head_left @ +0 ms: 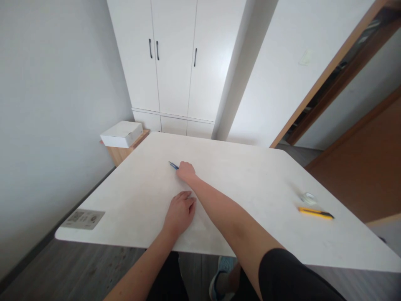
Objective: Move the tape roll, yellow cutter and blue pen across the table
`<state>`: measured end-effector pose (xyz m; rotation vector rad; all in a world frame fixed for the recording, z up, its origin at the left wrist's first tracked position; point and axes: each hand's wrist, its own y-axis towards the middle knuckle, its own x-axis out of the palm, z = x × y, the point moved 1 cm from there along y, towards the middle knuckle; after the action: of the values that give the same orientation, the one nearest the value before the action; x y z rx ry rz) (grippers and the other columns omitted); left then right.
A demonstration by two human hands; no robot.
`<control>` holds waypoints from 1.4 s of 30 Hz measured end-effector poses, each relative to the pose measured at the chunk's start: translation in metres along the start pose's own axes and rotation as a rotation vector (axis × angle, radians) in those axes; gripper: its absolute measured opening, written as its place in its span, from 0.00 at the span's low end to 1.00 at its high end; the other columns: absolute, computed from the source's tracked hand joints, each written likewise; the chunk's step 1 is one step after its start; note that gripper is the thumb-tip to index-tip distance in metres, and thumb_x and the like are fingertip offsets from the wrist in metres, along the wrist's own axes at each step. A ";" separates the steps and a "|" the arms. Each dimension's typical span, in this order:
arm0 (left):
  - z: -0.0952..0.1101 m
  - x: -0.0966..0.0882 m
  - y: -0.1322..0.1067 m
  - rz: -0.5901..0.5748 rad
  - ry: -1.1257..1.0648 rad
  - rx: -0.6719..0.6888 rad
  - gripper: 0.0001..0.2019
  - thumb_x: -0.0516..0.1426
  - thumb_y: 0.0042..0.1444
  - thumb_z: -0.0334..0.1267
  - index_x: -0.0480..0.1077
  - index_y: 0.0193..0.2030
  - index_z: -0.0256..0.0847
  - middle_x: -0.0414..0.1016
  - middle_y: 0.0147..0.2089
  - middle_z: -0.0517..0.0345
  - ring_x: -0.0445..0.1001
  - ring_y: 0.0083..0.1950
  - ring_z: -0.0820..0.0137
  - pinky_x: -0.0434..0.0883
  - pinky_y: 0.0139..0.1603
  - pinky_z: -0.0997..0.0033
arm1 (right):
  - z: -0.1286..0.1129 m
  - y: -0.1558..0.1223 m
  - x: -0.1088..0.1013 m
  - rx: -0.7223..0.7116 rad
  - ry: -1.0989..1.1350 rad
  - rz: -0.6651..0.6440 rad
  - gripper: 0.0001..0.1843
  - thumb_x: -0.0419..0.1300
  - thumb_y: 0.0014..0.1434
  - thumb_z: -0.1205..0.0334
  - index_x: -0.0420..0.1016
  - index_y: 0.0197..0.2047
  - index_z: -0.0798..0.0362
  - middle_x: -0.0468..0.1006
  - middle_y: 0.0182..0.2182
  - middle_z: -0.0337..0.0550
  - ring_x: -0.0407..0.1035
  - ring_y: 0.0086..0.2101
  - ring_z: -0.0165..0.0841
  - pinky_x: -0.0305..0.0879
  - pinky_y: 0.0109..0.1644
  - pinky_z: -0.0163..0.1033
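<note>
A paper label (83,218) with small codes on it sits on the white table (250,184), near the table's left corner at about 8 o'clock. Past that edge, at about 10 o'clock, a white box (121,133) rests on a low wooden stand (120,154). White cupboard doors (173,58) with black handles fill the wall at 12 o'clock.

The left hand (180,212) lies flat on the table near the front edge, palm down, fingers close together, holding nothing. Just past it, toward 12 o'clock, the right hand (186,171) reaches out with the arm across the table. Its fingers are curled and pinched around a blue pen (173,165). The pen tip sticks out of the fist toward 10 o'clock and lies low over the table.

Far off at 3 o'clock, a clear roll of tape (308,197) sits on the table. A yellow utility knife (315,213) lies just beside it, toward the front edge.
</note>
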<state>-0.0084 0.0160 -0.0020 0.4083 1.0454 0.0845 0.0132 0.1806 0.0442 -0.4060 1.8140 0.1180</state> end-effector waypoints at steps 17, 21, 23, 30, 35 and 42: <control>-0.016 0.011 0.001 0.032 0.120 0.119 0.23 0.47 0.67 0.47 0.81 0.48 0.39 0.80 0.56 0.42 0.78 0.57 0.53 0.72 0.63 0.50 | 0.463 -0.341 -0.130 0.590 -0.197 0.228 0.13 0.60 0.60 0.71 0.81 0.45 0.48 0.80 0.50 0.49 0.75 0.49 0.39 0.68 0.53 0.41; -0.018 0.011 0.000 0.020 0.116 0.121 0.24 0.46 0.67 0.48 0.81 0.49 0.40 0.80 0.57 0.42 0.77 0.58 0.54 0.72 0.65 0.51 | 0.484 -0.343 -0.130 0.543 -0.184 0.188 0.14 0.59 0.61 0.71 0.82 0.46 0.48 0.80 0.53 0.50 0.74 0.52 0.41 0.67 0.56 0.42; -0.019 0.010 0.000 0.019 0.113 0.124 0.24 0.47 0.66 0.49 0.81 0.49 0.39 0.80 0.58 0.42 0.77 0.59 0.54 0.71 0.66 0.51 | 0.483 -0.341 -0.130 0.537 -0.156 0.183 0.15 0.59 0.60 0.71 0.82 0.46 0.49 0.80 0.53 0.52 0.74 0.52 0.43 0.67 0.57 0.45; -0.017 0.009 0.001 0.019 0.118 0.103 0.24 0.47 0.66 0.50 0.81 0.48 0.41 0.81 0.57 0.45 0.78 0.58 0.56 0.73 0.65 0.51 | 0.434 -0.312 -0.117 0.361 -0.040 0.290 0.18 0.59 0.62 0.71 0.81 0.52 0.50 0.78 0.57 0.55 0.74 0.54 0.45 0.67 0.61 0.48; -0.016 0.008 0.001 0.025 0.114 0.097 0.23 0.48 0.66 0.49 0.81 0.48 0.42 0.81 0.56 0.47 0.78 0.57 0.58 0.73 0.65 0.55 | 0.341 -0.254 -0.072 -0.063 0.027 0.227 0.21 0.58 0.68 0.54 0.76 0.60 0.53 0.76 0.60 0.54 0.72 0.56 0.44 0.66 0.63 0.48; -0.014 0.006 -0.001 0.044 0.120 0.103 0.21 0.49 0.67 0.48 0.81 0.50 0.42 0.81 0.56 0.48 0.79 0.57 0.58 0.74 0.64 0.56 | 0.286 -0.228 -0.026 0.008 -0.106 0.212 0.36 0.51 0.71 0.41 0.64 0.72 0.54 0.60 0.72 0.56 0.53 0.71 0.47 0.45 0.74 0.55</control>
<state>-0.0180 0.0204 -0.0134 0.5244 1.1623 0.0955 0.3568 0.0556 0.0175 -0.1973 1.7479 0.2746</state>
